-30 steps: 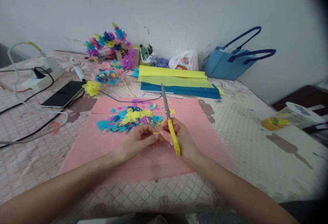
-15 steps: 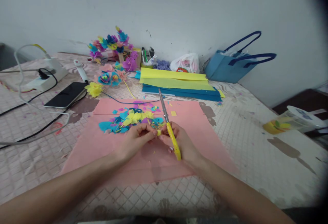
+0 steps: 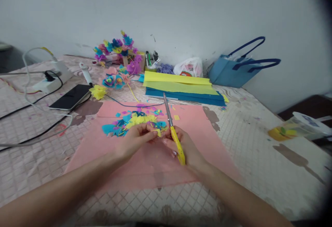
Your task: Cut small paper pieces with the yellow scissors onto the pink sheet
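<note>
Between thumb and fingers, my left hand [image 3: 138, 137] pinches a small piece of yellow paper [image 3: 159, 133]. My right hand [image 3: 184, 147] holds a pair of scissors [image 3: 177, 143] with yellow handles, its closed blades pointing away from me. The right fingertips are close to the yellow piece; whether they touch it I cannot tell. Both hands are over a pink paper sheet [image 3: 124, 171]. Just beyond them lies a heap of blue, yellow and purple paper cuttings [image 3: 135, 120]. A small yellow square [image 3: 176, 117] rests on the sheet to the right of the blades.
Folded yellow paper [image 3: 178, 83] lies over dark blue paper [image 3: 186, 97] behind the sheet. Paper flowers [image 3: 114, 48], a phone [image 3: 70, 97] and a power strip [image 3: 57, 80] with cables are at left. A blue bag [image 3: 230, 71] and a clear plastic cup [image 3: 293, 130] stand at right.
The yellow piece between my fingers shows more openly now, and my right fingertips have drawn slightly away from it. The view has shifted a little; the scissors stay in my right hand.
</note>
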### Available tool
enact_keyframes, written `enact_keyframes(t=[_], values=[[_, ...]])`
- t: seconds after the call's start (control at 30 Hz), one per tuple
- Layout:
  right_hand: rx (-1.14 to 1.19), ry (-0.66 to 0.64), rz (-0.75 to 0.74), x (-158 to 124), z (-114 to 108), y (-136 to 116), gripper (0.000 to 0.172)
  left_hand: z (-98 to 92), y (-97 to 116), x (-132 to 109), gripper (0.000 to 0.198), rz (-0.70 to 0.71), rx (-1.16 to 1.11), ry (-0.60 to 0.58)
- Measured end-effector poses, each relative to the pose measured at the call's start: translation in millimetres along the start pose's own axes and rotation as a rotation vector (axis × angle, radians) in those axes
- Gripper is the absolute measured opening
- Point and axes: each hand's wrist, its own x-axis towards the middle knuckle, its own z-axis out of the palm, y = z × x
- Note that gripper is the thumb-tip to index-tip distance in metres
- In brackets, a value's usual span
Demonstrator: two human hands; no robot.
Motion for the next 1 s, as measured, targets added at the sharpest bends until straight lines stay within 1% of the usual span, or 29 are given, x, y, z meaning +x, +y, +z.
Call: enact_keyframes(t=[0.17, 0.3, 0.4, 0.57, 0.8, 1.0], values=[[-0.034, -0.122, 0.036, -5, 0, -5, 0.046, -11.3, 9, 6, 0.022, 0.006, -0.125, 0.061], [-0.168, -0.168, -0.019, -10, 1, -10, 0.05, -17.9, 17, 9, 0.023, 0.045, -0.219, 0.087], [-0.233, -0.185, -0.045, -13, 0, -12, 0.051, -21.0, 21, 10, 0.022, 0.073, -0.269, 0.092], [-0.351, -0.173, -0.063, -15, 1, -15, 0.05, -24.0, 23, 10, 0.019, 0.115, -0.31, 0.12], [-0.345, -0.164, -0.022, -18, 6, -20, 0.041, -20.6, 28, 8, 0.018, 0.168, -0.339, 0.126], [-0.371, -0.174, 0.014, -20, 11, -27, 0.047, -21.4, 27, 7, 0.014, 0.195, -0.339, 0.107]])
